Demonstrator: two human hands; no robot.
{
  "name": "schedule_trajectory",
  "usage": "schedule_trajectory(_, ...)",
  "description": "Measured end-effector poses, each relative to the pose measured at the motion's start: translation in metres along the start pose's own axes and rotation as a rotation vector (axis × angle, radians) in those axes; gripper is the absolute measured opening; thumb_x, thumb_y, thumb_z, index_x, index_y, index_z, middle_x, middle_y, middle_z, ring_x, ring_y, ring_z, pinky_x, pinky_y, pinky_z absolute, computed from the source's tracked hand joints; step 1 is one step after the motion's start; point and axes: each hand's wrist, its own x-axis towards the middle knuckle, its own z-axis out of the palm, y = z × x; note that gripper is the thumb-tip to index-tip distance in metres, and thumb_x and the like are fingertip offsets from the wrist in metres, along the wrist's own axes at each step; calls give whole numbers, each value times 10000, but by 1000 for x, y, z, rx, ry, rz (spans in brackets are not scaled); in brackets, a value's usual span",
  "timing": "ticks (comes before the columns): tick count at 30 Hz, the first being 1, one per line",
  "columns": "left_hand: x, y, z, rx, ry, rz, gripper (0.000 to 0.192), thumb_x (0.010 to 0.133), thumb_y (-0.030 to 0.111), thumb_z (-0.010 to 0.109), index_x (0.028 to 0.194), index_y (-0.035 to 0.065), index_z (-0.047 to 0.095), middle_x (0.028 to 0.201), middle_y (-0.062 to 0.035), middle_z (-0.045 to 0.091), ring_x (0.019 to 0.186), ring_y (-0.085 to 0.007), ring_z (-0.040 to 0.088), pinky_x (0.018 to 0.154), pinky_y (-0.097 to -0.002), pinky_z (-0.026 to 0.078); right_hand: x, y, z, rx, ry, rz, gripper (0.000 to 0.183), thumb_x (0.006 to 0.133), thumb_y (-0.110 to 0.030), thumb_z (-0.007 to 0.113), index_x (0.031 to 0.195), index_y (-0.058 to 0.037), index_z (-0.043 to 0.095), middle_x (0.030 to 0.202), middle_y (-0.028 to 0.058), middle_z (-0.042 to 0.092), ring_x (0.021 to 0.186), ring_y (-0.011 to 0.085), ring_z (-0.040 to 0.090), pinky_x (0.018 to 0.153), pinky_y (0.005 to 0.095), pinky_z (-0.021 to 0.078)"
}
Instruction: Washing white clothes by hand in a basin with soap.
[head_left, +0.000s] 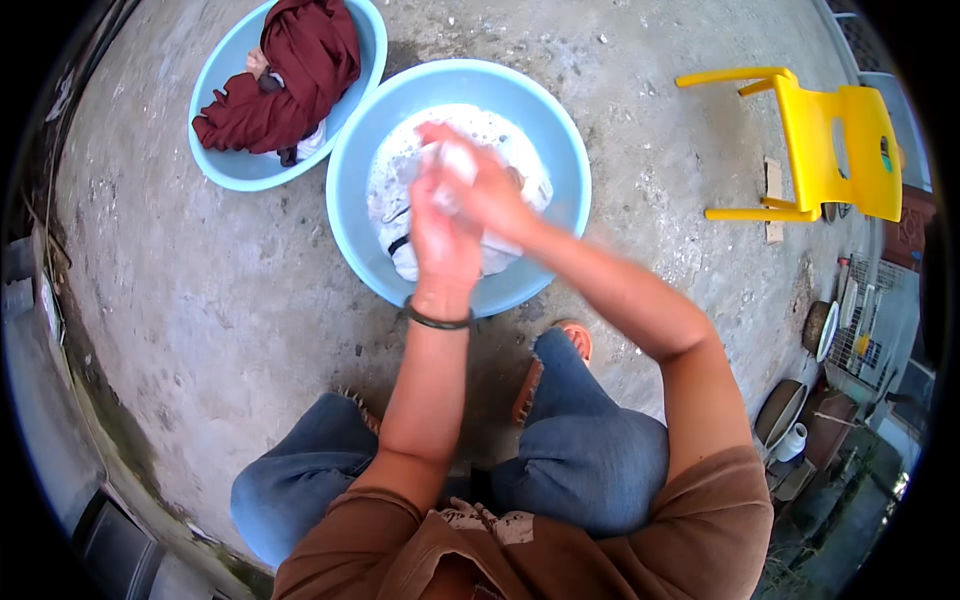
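A light blue plastic basin (345, 217) stands on the ground in front of me, holding sudsy water and soaked pale cloth (499, 259) with some dark trim. Over it, my left hand (442, 232), with a dark bracelet at the wrist, and my right hand (495, 191) are pressed together. Between them is a wet, foamy whitish cloth (456, 163), blurred by motion. Both hands grip it above the suds. How the fingers wrap around it is partly hidden by blur and foam.
A second blue basin (217, 169) touches the first at upper left, holding maroon cloth (300, 90) and other garments. A yellow plastic chair (810, 150) lies at right on the concrete floor (225, 300). Pans (780, 412) and a wire rack (862, 322) line the right edge.
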Motion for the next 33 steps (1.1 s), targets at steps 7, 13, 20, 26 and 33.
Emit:
schedule_trajectory(7, -8, -9, 8, 22, -182, -3, 570, 1015, 463, 355, 1397, 41, 354, 1401, -139, 406, 1279, -217, 427, 1041, -399, 386, 26, -14, -22, -261, 34, 32, 481, 822, -423, 660, 1135, -57, 664, 1184, 198, 610, 1220, 368, 503, 1020, 435, 394)
schedule_trajectory(13, 1, -3, -18, 351, -476, -152, 367, 968, 316, 552, 1157, 6, 498, 976, -85, 569, 802, -149, 572, 693, -280, 461, 25, -57, -53, -289, -548, 455, 451, 844, -410, 651, 1123, -57, 681, 1091, 137, 669, 999, 236, 642, 889, 321, 485)
schedule_trajectory(20, 13, -15, -44, 0, -633, -508, 156, 936, 166, 565, 866, 47, 494, 763, -4, 430, 574, -73, 378, 513, -213, 293, 31, -47, -42, 1, -760, 232, 242, 852, -216, 668, 1021, -45, 697, 937, 66, 696, 815, 152, 647, 781, 282, 503)
schedule_trajectory(26, 21, -30, -49, 523, -349, -200, 97, 884, 113, 582, 847, 60, 509, 746, -4, 466, 592, -62, 431, 535, -200, 304, 32, -27, -24, 56, -466, 176, 157, 884, -161, 632, 947, -27, 685, 873, 48, 679, 636, 108, 572, 645, 283, 504)
schedule_trajectory(33, 38, -58, -25, 923, 160, 531, 216, 806, 195, 678, 870, 15, 577, 772, -73, 602, 724, -190, 620, 597, -334, 454, 27, -28, -9, -33, -131, 275, 220, 930, -214, 584, 858, -13, 638, 635, 35, 565, 547, 102, 514, 534, 286, 455)
